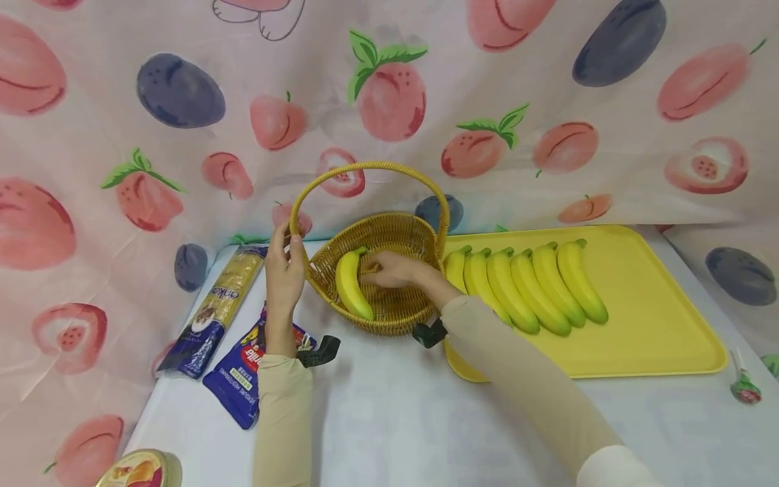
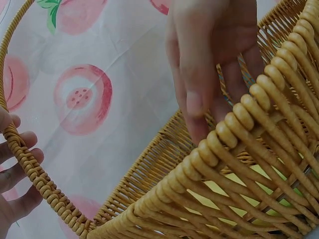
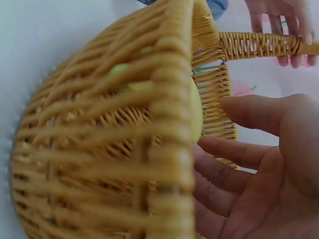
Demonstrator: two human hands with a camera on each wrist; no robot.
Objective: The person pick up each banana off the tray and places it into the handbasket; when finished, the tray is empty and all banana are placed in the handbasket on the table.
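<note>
Currently L hand [image 1: 286, 270] grips handle [image 1: 371, 164] of basket [image 1: 402, 233], banana [image 1: 349, 285] inside, R hand [image 1: 395, 269] loose-fingered, empty just beside it, other bananas [image 1: 535, 294] on tray [image 1: 645, 304] at R, & a hard handle tug cd prob. tip basket.

A staged tabletop set is suggested: a white table [image 1: 389, 406] is enclosed at the back and sides by a hanging cloth [image 1: 444, 88] printed with pink and dark-blue fruit. A long blue-and-gold food packet [image 1: 213, 312] and a blue food pouch [image 1: 237, 382] are laid out with a wicker basket [image 1: 389, 327] and a yellow tray [image 1: 657, 318] of bananas [image 1: 528, 291]. Whether this is set up in a home, a lab or a shop cannot be told.
</note>
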